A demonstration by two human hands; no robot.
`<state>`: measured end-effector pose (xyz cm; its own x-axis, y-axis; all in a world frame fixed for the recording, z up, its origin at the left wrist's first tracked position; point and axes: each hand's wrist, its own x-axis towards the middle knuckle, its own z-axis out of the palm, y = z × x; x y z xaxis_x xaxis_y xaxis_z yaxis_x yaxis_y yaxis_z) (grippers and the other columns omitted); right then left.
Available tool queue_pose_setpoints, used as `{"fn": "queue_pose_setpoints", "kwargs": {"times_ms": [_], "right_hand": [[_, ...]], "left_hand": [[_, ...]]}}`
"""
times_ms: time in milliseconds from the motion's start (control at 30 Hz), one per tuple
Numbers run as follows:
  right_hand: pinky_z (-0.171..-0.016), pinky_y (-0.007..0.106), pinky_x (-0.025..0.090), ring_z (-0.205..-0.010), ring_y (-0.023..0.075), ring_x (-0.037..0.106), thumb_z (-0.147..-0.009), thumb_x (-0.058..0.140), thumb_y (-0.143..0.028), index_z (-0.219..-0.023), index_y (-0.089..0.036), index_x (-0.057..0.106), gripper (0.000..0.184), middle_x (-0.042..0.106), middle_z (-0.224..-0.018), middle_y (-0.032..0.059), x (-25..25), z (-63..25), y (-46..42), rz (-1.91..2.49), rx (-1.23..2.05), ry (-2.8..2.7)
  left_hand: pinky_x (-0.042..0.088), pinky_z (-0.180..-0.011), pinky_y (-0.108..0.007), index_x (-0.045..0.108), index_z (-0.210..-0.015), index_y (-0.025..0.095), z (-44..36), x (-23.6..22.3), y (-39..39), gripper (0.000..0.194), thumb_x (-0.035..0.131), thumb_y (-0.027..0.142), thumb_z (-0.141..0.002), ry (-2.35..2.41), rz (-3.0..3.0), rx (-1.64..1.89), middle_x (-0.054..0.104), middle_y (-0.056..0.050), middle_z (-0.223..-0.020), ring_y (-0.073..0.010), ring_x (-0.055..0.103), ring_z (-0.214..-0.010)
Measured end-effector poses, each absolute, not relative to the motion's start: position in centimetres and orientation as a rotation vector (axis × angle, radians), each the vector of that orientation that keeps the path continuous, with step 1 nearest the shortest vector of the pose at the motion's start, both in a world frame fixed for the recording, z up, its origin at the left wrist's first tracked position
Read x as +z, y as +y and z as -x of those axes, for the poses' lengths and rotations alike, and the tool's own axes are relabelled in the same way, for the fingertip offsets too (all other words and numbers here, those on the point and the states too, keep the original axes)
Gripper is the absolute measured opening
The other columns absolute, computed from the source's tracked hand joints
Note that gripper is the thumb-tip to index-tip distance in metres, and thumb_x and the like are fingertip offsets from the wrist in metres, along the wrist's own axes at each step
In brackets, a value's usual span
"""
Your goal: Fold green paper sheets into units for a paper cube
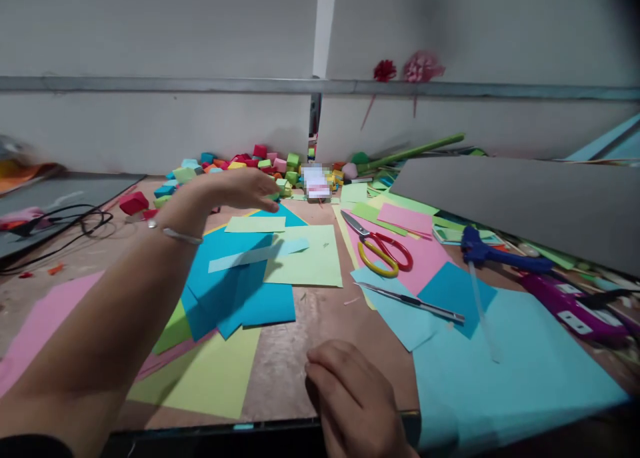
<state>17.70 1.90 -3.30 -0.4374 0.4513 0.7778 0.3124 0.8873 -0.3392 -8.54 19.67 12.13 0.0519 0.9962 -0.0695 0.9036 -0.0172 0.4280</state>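
Note:
My left hand (243, 189) reaches out over the table towards a pile of small coloured paper cubes (239, 159). Its fingers are stretched out and the thumb is apart, with nothing seen in them. Part of the pile is hidden behind that hand. Below it lie blue paper sheets (270, 305), a pale green sheet (315, 258), a short pale green strip (255, 225) and a light blue strip (240, 258). By the near table edge my right hand (355, 395) is closed, its fingers curled under. What it holds, if anything, is hidden.
To the right lie scissors (380, 248), a cutter knife (420, 303), a blue glue gun (505, 253) and a purple power strip (575, 305). A grey board (525, 205) slants behind them. A blurred phone-like object (317, 183) stands near the wall. Black cables (75, 225) lie at left.

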Motion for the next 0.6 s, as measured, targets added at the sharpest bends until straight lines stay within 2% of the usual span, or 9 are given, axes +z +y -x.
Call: {"fn": "queue_pose_setpoints", "kwargs": {"times_ms": [100,133,200,300,367,500,600], "right_hand": [[-0.068,0.036,0.056,-0.08,0.0221,0.06,-0.077,0.046,-0.001,-0.094,-0.008,0.064,0.027,0.065,-0.085,0.0155,-3.5,-17.8,1.7,0.514,0.183,-2.058],[-0.068,0.036,0.055,-0.08,0.0222,0.06,-0.076,0.045,-0.001,-0.093,-0.007,0.064,0.026,0.065,-0.084,0.0157,-3.6,-17.8,1.7,0.508,0.18,-2.051],[-0.068,0.036,0.055,-0.08,0.0221,0.059,-0.076,0.045,-0.002,-0.093,-0.008,0.064,0.026,0.065,-0.084,0.0152,-3.6,-17.9,1.7,0.516,0.166,-2.03],[-0.068,0.036,0.054,-0.079,0.0217,0.058,-0.077,0.043,-0.003,-0.092,-0.009,0.064,0.026,0.064,-0.084,0.0143,-3.7,-18.0,1.7,0.532,0.178,-1.988],[-0.066,0.036,0.053,-0.078,0.0217,0.058,-0.077,0.043,-0.004,-0.091,-0.01,0.064,0.025,0.064,-0.084,0.0141,-3.8,-18.0,1.7,0.532,0.199,-1.972],[-0.066,0.036,0.052,-0.078,0.0214,0.058,-0.077,0.043,-0.003,-0.091,-0.01,0.063,0.025,0.064,-0.084,0.0136,-3.8,-17.9,1.6,0.523,0.21,-1.974],[-0.067,0.035,0.052,-0.079,0.0209,0.057,-0.078,0.043,-0.002,-0.092,-0.011,0.063,0.026,0.064,-0.085,0.013,-3.6,-18.0,1.5,0.517,0.219,-1.987]], "left_hand": [[0.046,-0.092,-0.028,0.055,-0.136,0.024,5.7,9.9,22.6,0.061,0.073,0.025,-0.078,1.684,-2.104,0.324,0.061,-0.006,-0.137,-0.0251,0.058,-0.121],[0.047,-0.09,-0.028,0.05,-0.141,0.024,4.9,8.8,23.4,0.067,0.073,0.023,-0.078,1.63,-2.119,0.297,0.06,-0.008,-0.137,-0.0251,0.059,-0.12],[0.049,-0.09,-0.03,0.049,-0.14,0.023,3.8,6.6,24.5,0.07,0.076,0.022,-0.076,1.544,-2.136,0.208,0.062,-0.01,-0.134,-0.0254,0.06,-0.117],[0.051,-0.093,-0.043,0.056,-0.129,0.019,3.2,4.2,25.3,0.045,0.068,0.031,-0.087,1.477,-2.16,0.101,0.062,-0.01,-0.128,-0.0249,0.061,-0.111],[0.053,-0.091,-0.046,0.058,-0.124,0.018,3.3,3.6,25.3,0.035,0.061,0.034,-0.092,1.46,-2.161,0.051,0.06,-0.01,-0.125,-0.0237,0.062,-0.107],[0.056,-0.083,-0.041,0.061,-0.116,0.015,4.4,4.8,23.8,0.03,0.06,0.035,-0.093,1.492,-2.088,0.004,0.063,-0.007,-0.117,-0.0222,0.064,-0.099],[0.057,-0.076,-0.036,0.066,-0.103,0.013,7.0,7.9,20.7,0.024,0.065,0.033,-0.09,1.582,-2.024,0.097,0.068,-0.004,-0.101,-0.0195,0.066,-0.088]]}}
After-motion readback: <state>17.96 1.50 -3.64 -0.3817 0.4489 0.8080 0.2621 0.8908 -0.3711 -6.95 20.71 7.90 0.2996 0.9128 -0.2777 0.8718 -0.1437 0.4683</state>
